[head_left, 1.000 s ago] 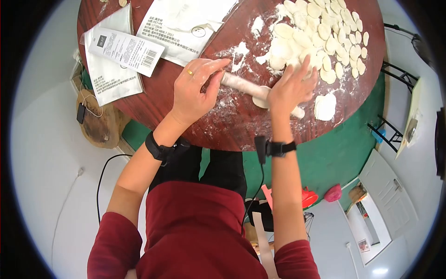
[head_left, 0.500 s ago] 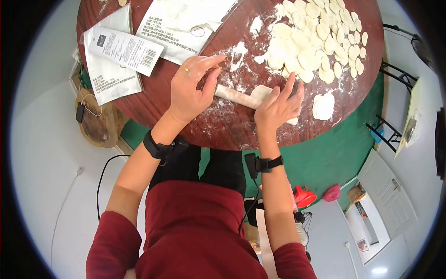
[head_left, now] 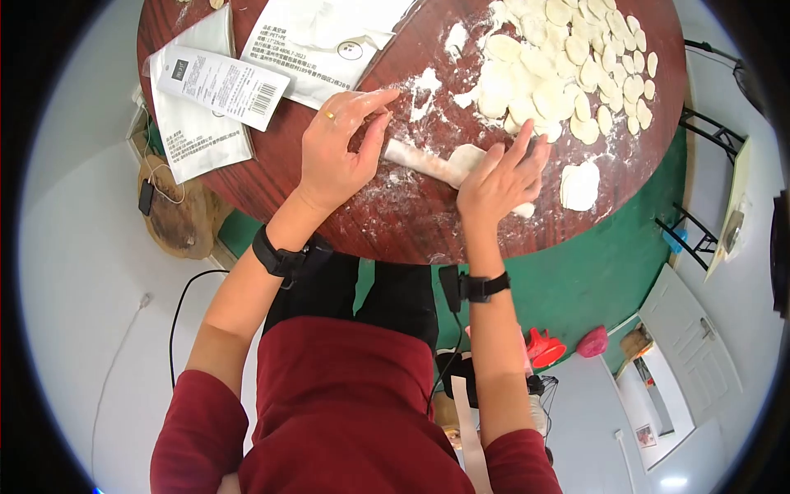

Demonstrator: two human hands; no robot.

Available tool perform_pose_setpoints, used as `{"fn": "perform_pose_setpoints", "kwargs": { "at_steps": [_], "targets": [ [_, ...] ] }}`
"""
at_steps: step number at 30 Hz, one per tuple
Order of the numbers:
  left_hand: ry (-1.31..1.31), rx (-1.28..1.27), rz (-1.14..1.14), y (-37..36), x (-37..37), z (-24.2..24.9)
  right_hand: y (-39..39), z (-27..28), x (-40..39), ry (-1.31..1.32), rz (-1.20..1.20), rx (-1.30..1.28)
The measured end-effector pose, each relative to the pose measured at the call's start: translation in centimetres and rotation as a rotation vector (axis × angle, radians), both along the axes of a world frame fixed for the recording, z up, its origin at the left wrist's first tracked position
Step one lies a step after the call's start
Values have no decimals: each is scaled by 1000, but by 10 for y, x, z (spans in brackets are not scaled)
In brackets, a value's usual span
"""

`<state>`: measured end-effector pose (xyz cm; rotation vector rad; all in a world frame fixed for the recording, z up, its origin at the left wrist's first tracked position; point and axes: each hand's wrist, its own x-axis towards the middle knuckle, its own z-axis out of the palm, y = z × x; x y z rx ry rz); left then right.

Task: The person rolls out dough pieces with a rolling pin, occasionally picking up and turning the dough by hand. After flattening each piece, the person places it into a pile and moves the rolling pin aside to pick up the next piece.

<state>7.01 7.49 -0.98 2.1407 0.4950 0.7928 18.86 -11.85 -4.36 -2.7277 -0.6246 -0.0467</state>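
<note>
A floury rolling pin (head_left: pixel 420 162) lies slanted on the dark red round table (head_left: pixel 329 226). At its left end is my left hand (head_left: pixel 341 148), thumb and fingers apart, holding nothing, with a ring on one finger. My right hand (head_left: pixel 504 181) rests over the pin's right part with its fingers spread, and the pin's tip shows beyond the palm. A flat piece of dough (head_left: pixel 466 157) lies by the pin, left of my right fingers and partly covered. To the right sits a small stack of floured dough rounds (head_left: pixel 580 186).
Many pale dough rounds (head_left: pixel 539 82) are heaped at the table's back right. White flour (head_left: pixel 425 89) is scattered left of them. Printed packets (head_left: pixel 206 140) lie at the back left. The table's curved edge runs near my waist, above a green floor (head_left: pixel 568 263).
The view has shifted slightly, so the dough rounds appear a little farther right. The pin and my right hand also appear slightly farther right, while my left hand stays almost in place.
</note>
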Motion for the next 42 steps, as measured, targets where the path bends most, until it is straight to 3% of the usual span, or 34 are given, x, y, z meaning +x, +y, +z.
{"fn": "perform_pose_setpoints", "kwargs": {
  "at_steps": [6,13,22,26,30,37,38,40,42],
  "targets": [
    [67,-16,-70,-14,11,4,-21,1,-30,10,9,-24],
    [335,-7,-465,-38,50,2,-69,-5,-64,109,222,79],
    [577,19,-483,-68,80,-15,-98,-6,-54,94,406,83],
    [452,-96,-520,-68,80,-12,-100,-6,-48,69,488,103],
    [586,-203,-621,-68,88,12,-102,-8,-48,69,507,121],
    [264,28,-701,-79,109,28,-104,-9,-45,83,528,119],
    [265,26,-704,-78,111,33,-105,-8,-45,89,532,121],
    [343,258,-890,-73,112,50,-106,-7,-45,99,540,125],
    [436,267,-926,-69,103,32,-107,-8,-43,126,569,116]
  ]
}}
